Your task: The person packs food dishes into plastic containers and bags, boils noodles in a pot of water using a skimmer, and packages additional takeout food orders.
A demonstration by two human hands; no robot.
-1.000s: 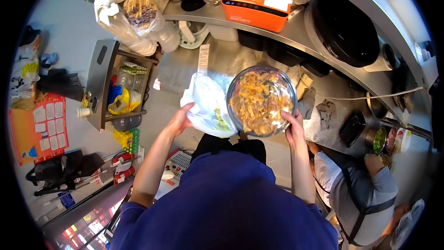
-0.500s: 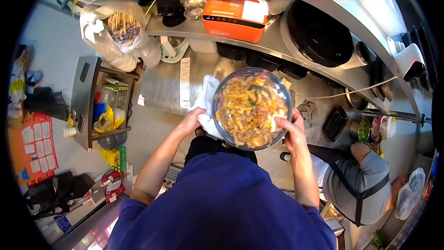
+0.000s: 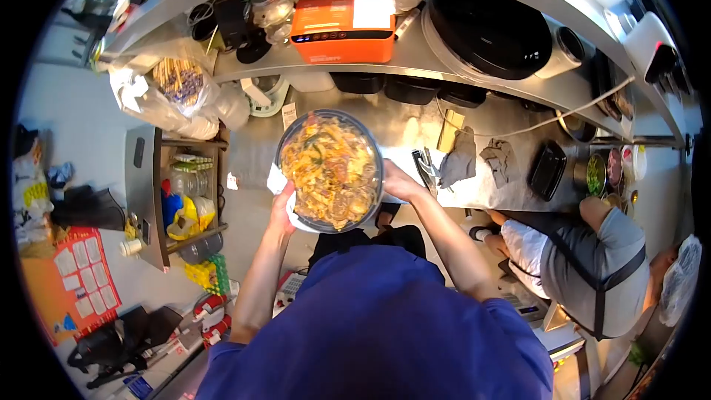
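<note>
A round black takeaway bowl (image 3: pixel 329 170) of noodle-like food, with a clear lid on it, is held up in front of my body, over the edge of the metal counter. My left hand (image 3: pixel 281 211) grips its lower left side, with a white cloth or tissue (image 3: pixel 277 180) between hand and bowl. On the right side, my right hand (image 3: pixel 400 181) holds the rim, its fingertips partly hidden by the bowl. Behind the bowl a printed paper slip (image 3: pixel 289 114) lies on the counter (image 3: pixel 252 137), mostly covered from view.
An orange printer-like box (image 3: pixel 343 30) and a black round appliance (image 3: pixel 489 30) stand on the shelf above. Tongs (image 3: pixel 425 169), grey cloths (image 3: pixel 459 159) and a black tray (image 3: pixel 548 170) lie on the counter. At the right, a person in a grey shirt (image 3: pixel 592 274) sits or bends close by.
The bowl has moved left in view, now covering most of the paper slip. My right thumb has left the lid's top, and that hand now holds the bowl's side. The view has shifted.
</note>
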